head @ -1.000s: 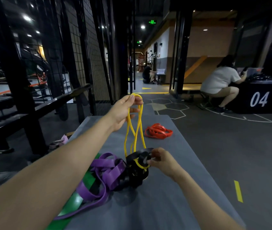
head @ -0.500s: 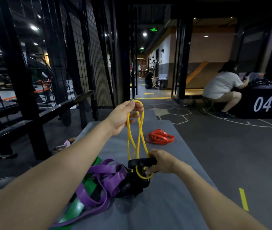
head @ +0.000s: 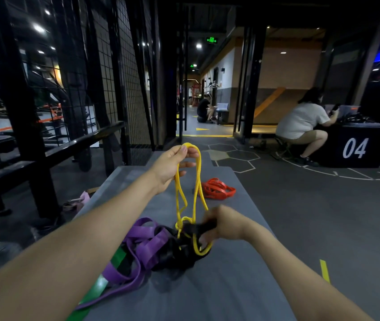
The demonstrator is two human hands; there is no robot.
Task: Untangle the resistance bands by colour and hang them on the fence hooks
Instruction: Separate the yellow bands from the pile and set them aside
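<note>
Freeing the yellow band (head: pixel 197 181) is the step in hand: left hand (head: pixel 172 165) pinches its raised loop, right hand (head: pixel 225 224) grips the black band (head: pixel 179 251), which next must slip clear of the yellow.

Grey padded mat (head: pixel 242 286): right half bare, free to pass. Tangle of purple, green, black flat rubber bands (head: pixel 152 249) blocks centre-left. Red rubber band pile (head: pixel 216 189) far end. Black wire-mesh fence (head: pixel 115 77) walls left side.
</note>
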